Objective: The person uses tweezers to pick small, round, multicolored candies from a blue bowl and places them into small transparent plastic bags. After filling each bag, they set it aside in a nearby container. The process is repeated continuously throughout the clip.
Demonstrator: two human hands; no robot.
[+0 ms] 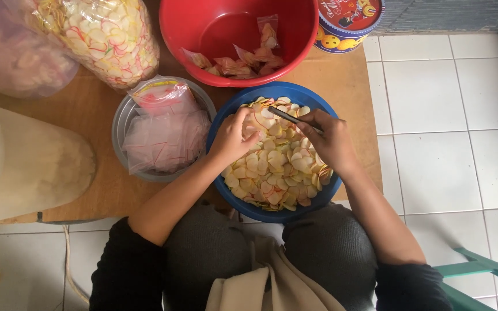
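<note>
Low brown wooden tabletop [96, 109] set on a white tiled floor [451, 132]; the blue bowl is the landmark.

Far left of the blue bowl: a pale translucent plastic container with a yellow lid [24, 164], at the tabletop's near-left edge. Behind it, clear plastic bags of pale pink-rimmed crackers [105, 34].

Just left of the bowl, touching its rim: a grey round basin holding small empty clear plastic pouches [165, 129].

The round blue plastic bowl [318, 106] sits at the near edge, overhanging toward the person's knees, heaped with thin cream-and-pink crackers [275, 167]. Left hand [231, 138] rests on the crackers, fingers curled together among them. Right hand [329, 141] lies over the bowl's right half, fingers clamped on a thin dark stick-like tool [289, 117].

Behind the bowl, nearly touching: a red round plastic basin [180, 40] with a few filled pouches. Right of that, a round blue-and-red tin [347, 23].

Right of the bowl the tabletop ends close by; open floor beyond. A green chair frame [485, 273] stands at the near right.
</note>
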